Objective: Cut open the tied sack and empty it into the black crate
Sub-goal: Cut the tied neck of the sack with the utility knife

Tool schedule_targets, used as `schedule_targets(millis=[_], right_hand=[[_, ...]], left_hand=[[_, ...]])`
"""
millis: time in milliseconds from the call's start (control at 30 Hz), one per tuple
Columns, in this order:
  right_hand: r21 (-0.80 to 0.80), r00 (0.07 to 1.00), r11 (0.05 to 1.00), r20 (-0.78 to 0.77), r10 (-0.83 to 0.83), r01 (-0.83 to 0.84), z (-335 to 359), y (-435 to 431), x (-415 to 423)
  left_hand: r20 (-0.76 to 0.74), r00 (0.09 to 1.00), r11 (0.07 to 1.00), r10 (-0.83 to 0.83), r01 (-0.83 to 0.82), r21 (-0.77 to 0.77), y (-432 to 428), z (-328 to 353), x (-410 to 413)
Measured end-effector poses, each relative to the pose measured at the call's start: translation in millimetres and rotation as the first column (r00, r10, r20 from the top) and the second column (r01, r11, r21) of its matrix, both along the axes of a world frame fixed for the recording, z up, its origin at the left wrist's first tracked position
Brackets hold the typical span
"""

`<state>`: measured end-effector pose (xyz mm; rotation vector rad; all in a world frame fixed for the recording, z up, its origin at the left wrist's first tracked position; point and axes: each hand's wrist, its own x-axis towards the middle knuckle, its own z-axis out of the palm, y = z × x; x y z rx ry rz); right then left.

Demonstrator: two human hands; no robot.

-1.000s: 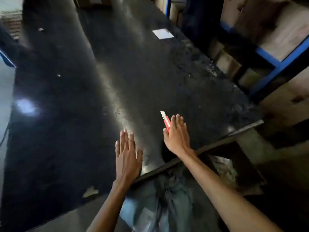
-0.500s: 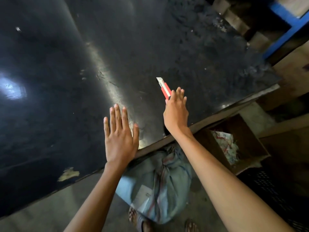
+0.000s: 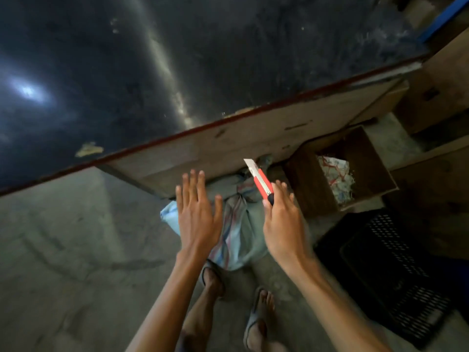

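The tied sack [image 3: 241,232] lies on the floor [image 3: 63,250] under the table's [image 3: 177,72] near edge, with the black crate [image 3: 393,262] just to its right. The right hand [image 3: 281,224] holds the red knife [image 3: 260,180], blade out. The left hand [image 3: 198,214] hovers flat and empty. It should steady the sack while the blade draws away from it.

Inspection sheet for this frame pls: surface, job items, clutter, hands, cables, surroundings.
Surface: glossy black tabletop, chipped at its near edge; grey concrete floor below.
Job's things: pale blue striped cloth sack on the floor, top tied; red utility knife, blade extended; black perforated plastic crate on the floor, right of the sack.
Clutter: brown cardboard box holding paper scraps.
Hands: left hand open above the sack; right hand holds the knife.
Cables: nothing seen.
Surroundings: blue shelf frame, far right; sandalled feet.
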<state>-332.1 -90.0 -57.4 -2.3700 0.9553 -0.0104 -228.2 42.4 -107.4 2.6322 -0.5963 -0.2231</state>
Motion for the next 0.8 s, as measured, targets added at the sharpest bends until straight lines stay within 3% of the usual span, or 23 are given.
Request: schedule_targets(millis=[167,267,367,567,800], right_hand=[[0.033,0.993,0.998,-0.109,-0.04,0.044,-58.4,-9.0,-62.3],[0.065,0.984,0.992,-0.148,-0.097,0.108,-111.2,-25.3,-77.1],[0.112,0.967,0.974,-0.184,-0.174,0.197,-178.1,-44.1,-81.6],[0.16,0.939,0.928,-0.127,-0.319,0.337,-323.8,-92.6,-67.8],[0.078,0.954,0.952,0.029,-0.298,0.295,-434.8,-158.1,-37.3]], left_hand=[[-0.249,0.964,0.992,-0.091,0.11,0.062,-5.0,-75.5,-75.0],[-0.31,0.94,0.976,-0.142,0.185,0.113,-20.6,-122.6,-82.5],[-0.286,0.944,0.974,-0.164,0.2,0.102,-42.2,-179.0,-68.9],[-0.043,0.982,0.983,-0.182,0.183,0.007,-118.0,-313.5,-3.2],[-0.055,0.987,0.979,-0.148,0.139,-0.15,-223.8,-424.5,50.9]])
